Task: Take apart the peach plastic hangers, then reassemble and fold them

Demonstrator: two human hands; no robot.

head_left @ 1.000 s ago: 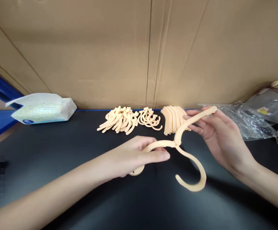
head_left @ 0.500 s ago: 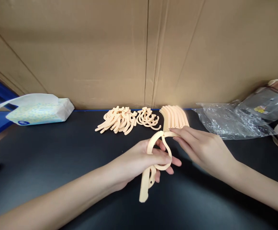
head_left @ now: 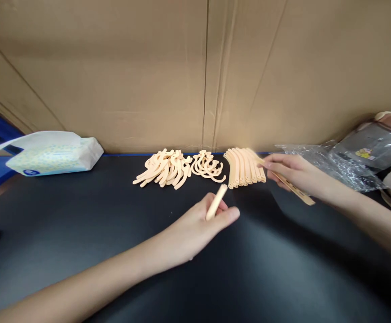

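The left hand (head_left: 198,229) is closed around a pale bar (head_left: 217,202); one end projects upward between the thumb and the curled forefinger, and the rest is hidden by the hand, so its full length cannot be told. The thumb extends past the bar, which suggests a light hold that leaves the projecting end accessible. The right hand (head_left: 296,172) grips a slotted strip (head_left: 292,187) near its middle, fingers narrowed on it. One end of the strip points toward the row of curved strips (head_left: 245,168), and the other slopes down toward the near right; dark openings are visible along its edge. A hold near the middle probably balances the strip and leaves both ends exposed. Contact between the strip and the row cannot be confirmed, as the far tip is blurred. On the black tabletop (head_left: 81,211), three groups lie side by side along the back edge: the pile of curved pieces (head_left: 164,168) at the left, the cluster of hooks (head_left: 208,166) in the centre, and the row at the right, its strips parallel with holed ends facing forward. Grouping by shape appears intended to keep the parts distinguishable and within reach; the parallel alignment likely saves space. A tissue pack (head_left: 54,157) sits at the far left, and clear plastic film (head_left: 330,166) lies behind the right hand, both at the margins, presumably to keep them apart from the parts. Cardboard (head_left: 114,76) forms the backing.
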